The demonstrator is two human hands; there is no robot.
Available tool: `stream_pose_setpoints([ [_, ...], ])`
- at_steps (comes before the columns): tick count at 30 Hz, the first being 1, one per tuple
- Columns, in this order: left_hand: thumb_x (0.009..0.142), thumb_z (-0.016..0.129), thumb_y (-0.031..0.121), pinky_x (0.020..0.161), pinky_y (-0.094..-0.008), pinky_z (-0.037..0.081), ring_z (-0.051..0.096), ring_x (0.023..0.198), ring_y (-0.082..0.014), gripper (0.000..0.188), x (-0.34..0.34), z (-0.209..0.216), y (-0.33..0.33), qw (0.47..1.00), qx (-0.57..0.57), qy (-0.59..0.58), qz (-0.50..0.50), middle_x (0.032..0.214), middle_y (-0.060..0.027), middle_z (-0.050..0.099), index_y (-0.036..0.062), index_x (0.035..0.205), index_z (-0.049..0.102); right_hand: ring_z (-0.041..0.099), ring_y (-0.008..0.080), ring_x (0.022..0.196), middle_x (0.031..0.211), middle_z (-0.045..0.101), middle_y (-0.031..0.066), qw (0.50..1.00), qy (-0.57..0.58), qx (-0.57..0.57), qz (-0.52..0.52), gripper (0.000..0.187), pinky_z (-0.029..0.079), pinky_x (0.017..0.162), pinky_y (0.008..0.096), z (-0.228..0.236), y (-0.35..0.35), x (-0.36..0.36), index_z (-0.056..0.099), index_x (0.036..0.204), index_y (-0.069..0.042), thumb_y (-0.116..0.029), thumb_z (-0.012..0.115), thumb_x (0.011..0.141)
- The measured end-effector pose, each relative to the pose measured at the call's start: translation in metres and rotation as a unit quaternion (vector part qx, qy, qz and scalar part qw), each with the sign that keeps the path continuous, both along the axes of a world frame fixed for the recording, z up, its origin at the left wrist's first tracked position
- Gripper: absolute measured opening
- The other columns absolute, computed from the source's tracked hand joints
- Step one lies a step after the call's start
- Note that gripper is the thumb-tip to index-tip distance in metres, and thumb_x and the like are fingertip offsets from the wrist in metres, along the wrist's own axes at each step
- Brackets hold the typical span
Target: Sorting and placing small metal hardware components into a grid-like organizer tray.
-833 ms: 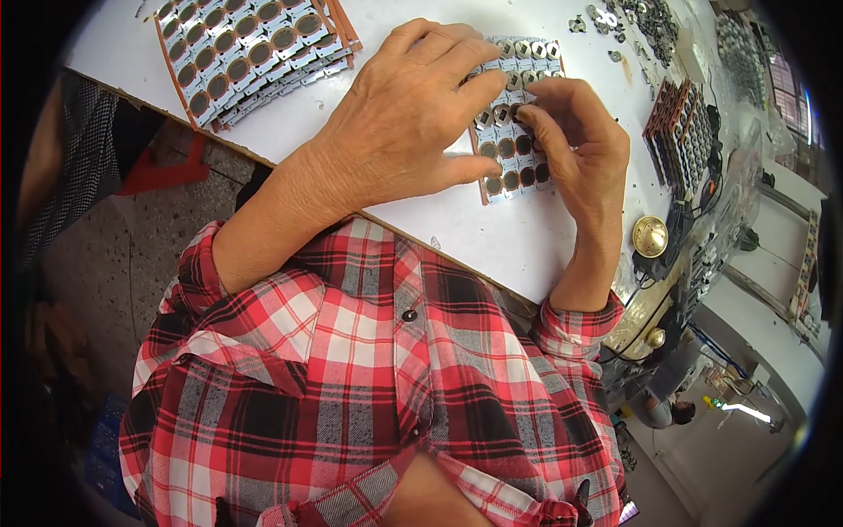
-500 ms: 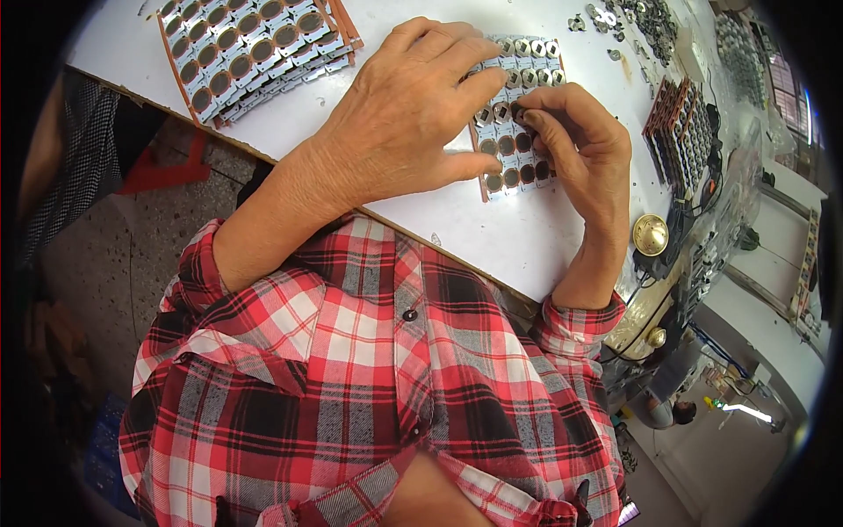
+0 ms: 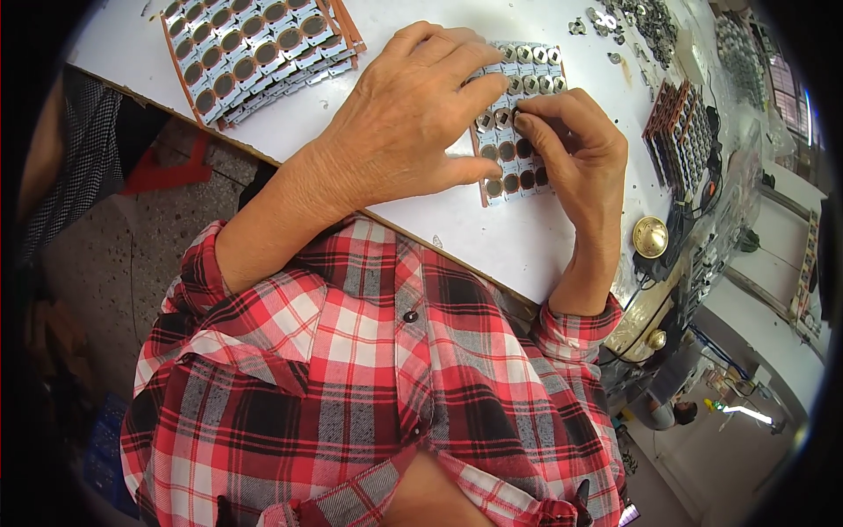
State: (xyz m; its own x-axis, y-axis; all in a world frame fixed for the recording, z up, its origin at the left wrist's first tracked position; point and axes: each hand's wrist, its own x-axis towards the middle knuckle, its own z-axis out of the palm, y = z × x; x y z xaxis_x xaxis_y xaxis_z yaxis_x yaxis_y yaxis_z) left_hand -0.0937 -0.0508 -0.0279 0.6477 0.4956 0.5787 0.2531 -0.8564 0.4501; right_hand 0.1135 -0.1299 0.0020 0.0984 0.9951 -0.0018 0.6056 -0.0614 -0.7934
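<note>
Rested the left hand (image 3: 408, 114) across the left side of the board (image 3: 516, 167), unclenched, with fingers spread and curved and thumb at its lower left. Held the right hand (image 3: 580, 145) in from the other side, with thumb and index fingertips close together over the third row from the far edge. Could not tell of any piece gripped there, because of the tips covering the spot. Had the board on the white table (image 3: 527, 241), beneath both hands. Saw shiny metal pieces (image 3: 529, 85) beyond and just left of the right fingertips, dark discs (image 3: 511, 183) on nearer rows. Found stacked boards (image 3: 250, 53) left of the left hand, another stack (image 3: 680, 132) right of the right hand, a gold-coloured dome (image 3: 650, 237) beside the right wrist.
</note>
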Motion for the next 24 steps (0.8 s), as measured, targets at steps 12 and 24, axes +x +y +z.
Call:
stream_pose_setpoints([
  [12,0.056,0.092,0.027,0.104,-0.0487,0.045,0.059,0.123,-0.0355,0.071,0.001,-0.006,-0.001,0.999,-0.031,-0.007,0.007,0.128,-0.0144,0.063,0.0034,0.118,0.068,0.067,0.0072,0.077,0.087,0.074,0.0035,0.996,0.077,-0.034,-0.017,0.014,0.054,0.068,0.0205,-0.002,0.001,0.006,0.073,0.106,0.004,0.002,0.073,0.093],
  [24,0.056,0.093,0.026,0.108,-0.047,0.044,0.055,0.128,-0.036,0.075,-0.001,-0.002,-0.001,0.999,-0.028,0.026,0.006,0.134,-0.0142,0.062,0.0034,0.122,0.066,0.065,0.0044,0.07,0.081,0.074,0.0029,0.997,0.052,-0.045,-0.046,0.011,0.049,0.061,0.0191,-0.001,0.011,0.003,0.076,0.097,0.002,-0.001,0.076,0.087],
])
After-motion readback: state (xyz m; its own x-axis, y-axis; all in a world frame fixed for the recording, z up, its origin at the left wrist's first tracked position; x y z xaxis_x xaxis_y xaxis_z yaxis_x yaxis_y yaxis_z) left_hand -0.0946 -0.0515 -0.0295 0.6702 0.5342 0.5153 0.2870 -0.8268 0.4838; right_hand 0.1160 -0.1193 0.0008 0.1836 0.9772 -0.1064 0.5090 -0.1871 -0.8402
